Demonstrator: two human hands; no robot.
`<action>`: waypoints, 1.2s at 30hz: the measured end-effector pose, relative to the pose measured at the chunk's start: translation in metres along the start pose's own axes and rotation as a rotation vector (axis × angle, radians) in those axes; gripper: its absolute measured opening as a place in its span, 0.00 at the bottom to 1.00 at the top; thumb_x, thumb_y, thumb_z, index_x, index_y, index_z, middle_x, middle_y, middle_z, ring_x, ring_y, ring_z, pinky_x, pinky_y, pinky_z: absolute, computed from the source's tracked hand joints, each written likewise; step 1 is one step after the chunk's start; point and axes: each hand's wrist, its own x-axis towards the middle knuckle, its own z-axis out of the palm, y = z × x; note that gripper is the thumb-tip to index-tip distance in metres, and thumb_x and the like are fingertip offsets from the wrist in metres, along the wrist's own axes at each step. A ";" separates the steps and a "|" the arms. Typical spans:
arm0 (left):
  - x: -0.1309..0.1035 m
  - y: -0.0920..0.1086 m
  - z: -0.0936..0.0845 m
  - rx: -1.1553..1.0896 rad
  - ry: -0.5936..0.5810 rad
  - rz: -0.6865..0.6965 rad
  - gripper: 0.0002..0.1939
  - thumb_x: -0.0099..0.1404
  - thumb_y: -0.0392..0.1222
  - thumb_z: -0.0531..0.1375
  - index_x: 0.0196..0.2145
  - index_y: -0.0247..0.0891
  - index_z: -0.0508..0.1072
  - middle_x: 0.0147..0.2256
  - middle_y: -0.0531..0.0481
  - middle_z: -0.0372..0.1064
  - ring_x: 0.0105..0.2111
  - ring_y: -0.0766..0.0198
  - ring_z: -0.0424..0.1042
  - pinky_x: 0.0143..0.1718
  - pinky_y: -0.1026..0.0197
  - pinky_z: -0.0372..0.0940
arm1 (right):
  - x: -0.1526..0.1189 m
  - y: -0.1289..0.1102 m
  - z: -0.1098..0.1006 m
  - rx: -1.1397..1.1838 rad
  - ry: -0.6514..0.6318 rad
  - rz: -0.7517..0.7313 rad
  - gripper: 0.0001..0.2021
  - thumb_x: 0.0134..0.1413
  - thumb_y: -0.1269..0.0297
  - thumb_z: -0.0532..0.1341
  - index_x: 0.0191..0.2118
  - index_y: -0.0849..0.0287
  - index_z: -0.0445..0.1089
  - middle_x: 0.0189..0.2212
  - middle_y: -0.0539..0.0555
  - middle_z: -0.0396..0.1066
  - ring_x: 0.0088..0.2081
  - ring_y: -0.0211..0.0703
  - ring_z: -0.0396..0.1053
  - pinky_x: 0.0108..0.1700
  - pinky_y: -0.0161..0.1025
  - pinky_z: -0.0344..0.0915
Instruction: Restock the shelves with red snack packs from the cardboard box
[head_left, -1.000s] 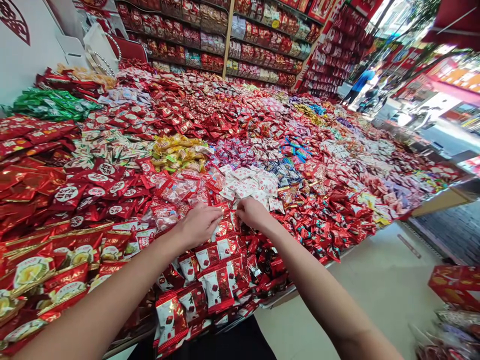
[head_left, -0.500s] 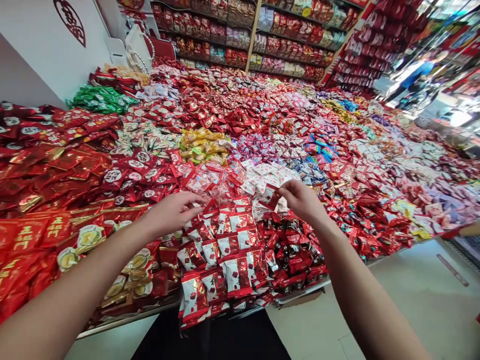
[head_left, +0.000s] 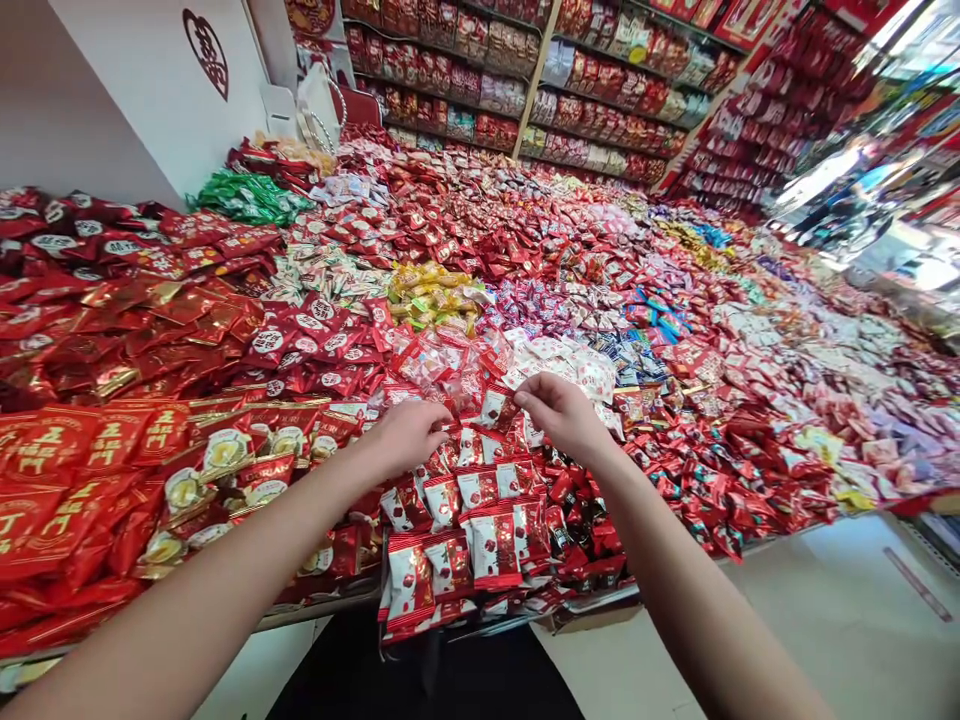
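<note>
The person's right hand (head_left: 559, 415) is pinching a single red-and-white packet (head_left: 495, 405) by its right-hand edge, thumb and forefinger closing on it. That packet is hanging just above the far end of the front stack (head_left: 491, 545), whose packets are showing the same red and white. Half a second ago it was sitting farther to the right, over the white packets (head_left: 559, 360) lying beyond the stack; now the right hand is bringing it leftward and nearer, and its pale printed face is showing more plainly.

The left hand (head_left: 405, 435) is hovering at the far left corner of the stack, its fingers now curling inward where they were stretching out more loosely; whether it is gripping anything, one cannot tell. The gap between the two hands is narrowing, with the held packet lying between them.

For the work in hand, this is apparently putting the packet in line with the stack's rows, though it is seemingly not yet resting there. Nearer the edge, the stack's other packets are lying in overlapping rows. Durian packets (head_left: 229, 452) are spreading to the left of the stack, and red-wrapped sweets (head_left: 712, 475) are heaping up to its right.
</note>
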 end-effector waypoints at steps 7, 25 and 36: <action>-0.012 -0.009 -0.021 -0.057 -0.017 -0.048 0.11 0.54 0.40 0.52 0.34 0.42 0.72 0.32 0.51 0.73 0.32 0.61 0.69 0.32 0.62 0.61 | 0.008 -0.020 0.029 -0.012 -0.095 -0.055 0.04 0.51 0.66 0.55 0.28 0.60 0.64 0.23 0.48 0.64 0.25 0.34 0.58 0.28 0.32 0.54; -0.047 -0.005 -0.024 -0.264 -0.022 -0.179 0.15 0.54 0.46 0.52 0.36 0.43 0.73 0.29 0.54 0.73 0.29 0.62 0.69 0.30 0.62 0.61 | 0.002 -0.033 0.056 -0.236 -0.331 -0.132 0.05 0.51 0.69 0.57 0.34 0.61 0.70 0.30 0.52 0.70 0.30 0.37 0.64 0.33 0.33 0.57; -0.051 -0.002 -0.012 -0.301 -0.067 -0.247 0.14 0.54 0.47 0.52 0.34 0.41 0.72 0.26 0.53 0.72 0.27 0.61 0.70 0.28 0.62 0.61 | -0.023 -0.026 0.031 -0.604 -0.446 -0.140 0.07 0.51 0.68 0.58 0.35 0.58 0.73 0.31 0.55 0.67 0.31 0.40 0.65 0.31 0.34 0.56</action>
